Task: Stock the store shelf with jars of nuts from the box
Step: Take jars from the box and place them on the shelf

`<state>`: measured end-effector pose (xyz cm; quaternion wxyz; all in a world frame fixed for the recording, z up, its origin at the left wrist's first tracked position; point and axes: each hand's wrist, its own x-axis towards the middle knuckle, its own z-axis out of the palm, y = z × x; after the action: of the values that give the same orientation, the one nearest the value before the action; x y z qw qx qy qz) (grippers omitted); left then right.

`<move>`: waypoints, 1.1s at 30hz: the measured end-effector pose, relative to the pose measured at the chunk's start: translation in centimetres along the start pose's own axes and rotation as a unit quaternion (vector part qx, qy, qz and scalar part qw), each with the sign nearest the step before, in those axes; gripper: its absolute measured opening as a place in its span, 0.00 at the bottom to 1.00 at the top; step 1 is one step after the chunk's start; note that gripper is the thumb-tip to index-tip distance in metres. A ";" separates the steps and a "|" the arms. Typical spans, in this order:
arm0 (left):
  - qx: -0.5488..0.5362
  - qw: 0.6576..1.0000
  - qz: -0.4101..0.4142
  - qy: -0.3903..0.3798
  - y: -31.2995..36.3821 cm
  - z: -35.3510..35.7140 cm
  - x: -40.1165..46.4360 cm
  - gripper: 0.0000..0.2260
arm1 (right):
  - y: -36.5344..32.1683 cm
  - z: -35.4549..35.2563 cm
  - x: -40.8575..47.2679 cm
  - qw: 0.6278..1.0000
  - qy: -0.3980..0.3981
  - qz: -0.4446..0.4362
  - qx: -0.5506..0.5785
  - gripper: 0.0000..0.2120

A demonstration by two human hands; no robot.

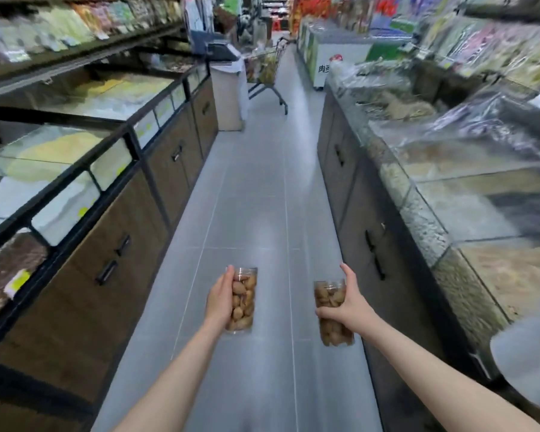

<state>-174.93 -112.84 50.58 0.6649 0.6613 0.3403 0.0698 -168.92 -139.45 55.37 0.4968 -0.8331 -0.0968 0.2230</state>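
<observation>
- Left hand point(220, 299): grasping a clear jar of nuts point(242, 299) from its left side, held upright over the aisle floor
- Right hand point(348, 304): fingers wrapped round a second jar of nuts point(332, 310), upright, near the right-hand counter
- Floor point(256, 188): grey tiles, glossy, running to the far end of the aisle
- Left side: bulk bins point(75, 145) under glass lids, wood-fronted cabinets point(113, 251) below, shelf of bagged goods point(60, 26) above
- Right side: counter of loose goods under plastic sheeting point(449, 145), dark cabinets beneath
- Far aisle: shopping trolley point(267, 70), loaded; scale point(220, 49) on a stand just left of it
</observation>
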 end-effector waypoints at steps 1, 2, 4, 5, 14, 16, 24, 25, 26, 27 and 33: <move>-0.016 1.000 0.000 -0.021 -0.5 1.1 2.0 0.36 | 0.0 -0.8 0.7 1.000 0.012 0.001 0.011 0.48; -0.021 0.998 -0.004 -0.053 0.4 3.7 4.1 0.39 | 0.5 -2.8 2.0 0.999 0.041 0.001 0.024 0.45; -0.024 0.997 -0.007 -0.069 2.7 6.3 5.0 0.40 | 0.6 -4.7 3.3 0.997 0.060 0.007 0.042 0.40; -0.027 0.996 -0.005 -0.084 3.9 7.8 5.4 0.39 | 0.6 -5.5 3.8 0.996 0.069 0.013 0.052 0.39; 0.023 0.960 0.038 -0.278 14.1 21.3 15.7 0.27 | -0.3 -13.2 12.4 0.968 0.219 -0.007 0.120 0.39; 0.023 0.953 0.046 -0.300 16.8 23.7 18.3 0.26 | -1.2 -14.9 14.3 0.955 0.258 -0.010 0.147 0.41; 0.056 0.900 0.056 -0.429 23.7 35.3 25.9 0.30 | -2.7 -21.0 18.7 0.862 0.445 0.015 0.243 0.32; 0.060 0.896 0.062 -0.436 24.3 36.9 25.6 0.30 | -2.5 -21.7 18.9 0.852 0.460 0.019 0.251 0.30; 0.062 0.892 0.064 -0.443 24.5 38.6 25.5 0.30 | -2.2 -22.5 18.8 0.843 0.473 0.019 0.256 0.26; 0.060 0.886 0.063 -0.455 24.9 40.4 25.1 0.29 | -2.1 -23.5 18.7 0.835 0.487 0.018 0.255 0.23; 0.064 0.845 0.069 -0.527 26.3 51.1 21.5 0.25 | -0.2 -30.6 17.8 0.813 0.542 0.027 0.213 0.22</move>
<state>-121.45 -140.61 61.79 0.6935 0.6616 -0.1041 -0.2656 -138.93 -156.57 63.06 0.6274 -0.6947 0.2608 -0.2358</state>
